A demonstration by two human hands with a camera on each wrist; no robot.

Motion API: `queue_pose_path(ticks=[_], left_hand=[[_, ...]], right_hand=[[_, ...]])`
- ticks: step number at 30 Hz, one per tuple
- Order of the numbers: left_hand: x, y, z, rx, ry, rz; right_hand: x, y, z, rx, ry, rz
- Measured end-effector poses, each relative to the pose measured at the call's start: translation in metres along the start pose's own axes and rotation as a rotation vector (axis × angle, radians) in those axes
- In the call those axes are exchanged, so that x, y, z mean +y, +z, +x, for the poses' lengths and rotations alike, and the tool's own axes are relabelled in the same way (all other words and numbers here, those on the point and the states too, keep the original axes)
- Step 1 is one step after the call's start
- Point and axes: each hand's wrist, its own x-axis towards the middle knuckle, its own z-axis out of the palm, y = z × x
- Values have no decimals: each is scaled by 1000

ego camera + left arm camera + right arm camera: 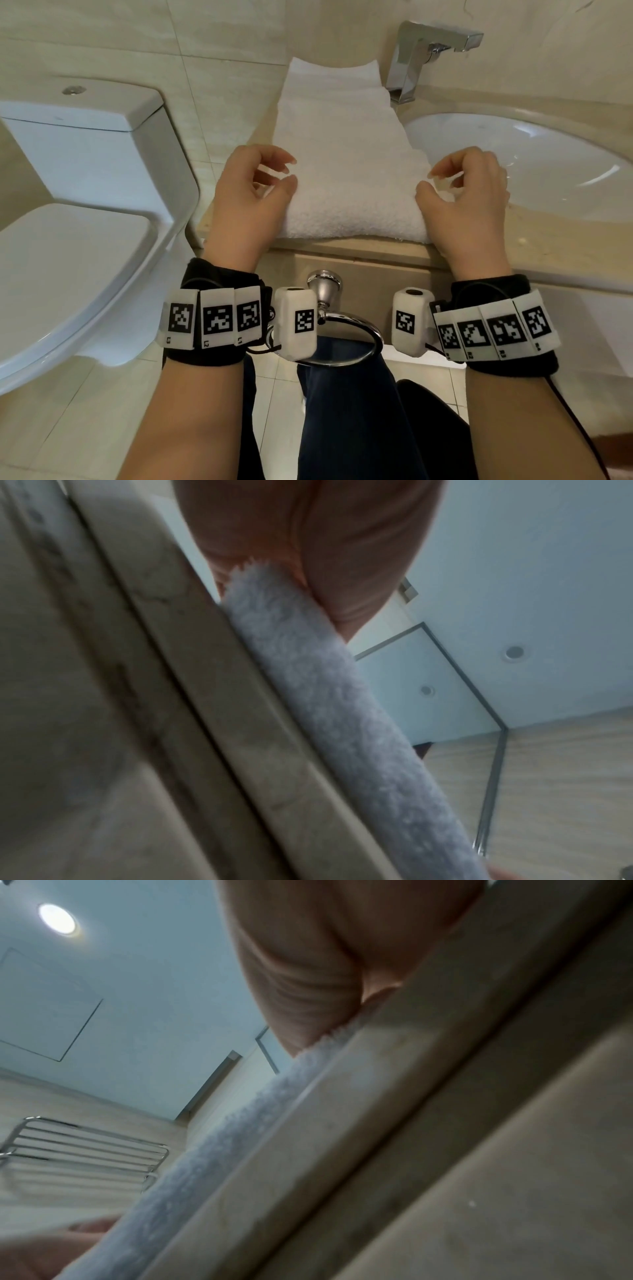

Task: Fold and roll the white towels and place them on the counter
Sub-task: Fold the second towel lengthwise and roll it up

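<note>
A white towel point(346, 154) lies folded into a long strip on the beige counter point(376, 251), running from the back wall to the front edge, where its near end is doubled over and thick. My left hand point(291, 171) sits at the towel's left edge and my right hand point(426, 181) at its right edge. Both have loosely curled fingers raised above the cloth, with the thumb tips touching the towel's sides. Neither plainly holds any cloth. The wrist views show the towel's thick front edge point(325, 696) point(212, 1150) under the heel of each hand.
A white sink basin point(548, 164) lies right of the towel, with a chrome faucet point(421, 58) behind it. A toilet point(68, 240) stands to the left. A chrome towel ring point(346, 329) hangs below the counter front. A metal rack point(85, 1148) is on the wall.
</note>
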Motion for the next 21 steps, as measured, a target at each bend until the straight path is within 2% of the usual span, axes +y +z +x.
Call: queue_pose_path(ticks=[3, 7, 10, 13, 17, 21], left_hand=[[1, -1, -4, 47, 2, -2], [3, -1, -7, 63, 69, 86], [-2, -2, -10, -2, 118, 104], [-6, -3, -14, -117, 143, 140], [-9, -11, -12, -274, 183, 219], [-12, -12, -12, -259, 205, 266]], right_hand=[[0, 2, -3, 15, -38, 112], [0, 1, -6, 27, -157, 84], [-1, -1, -9, -9, -228, 7], [0, -4, -10, -91, -183, -93], [7, -10, -17, -226, -245, -40], [11, -12, -19, -282, -268, -86]])
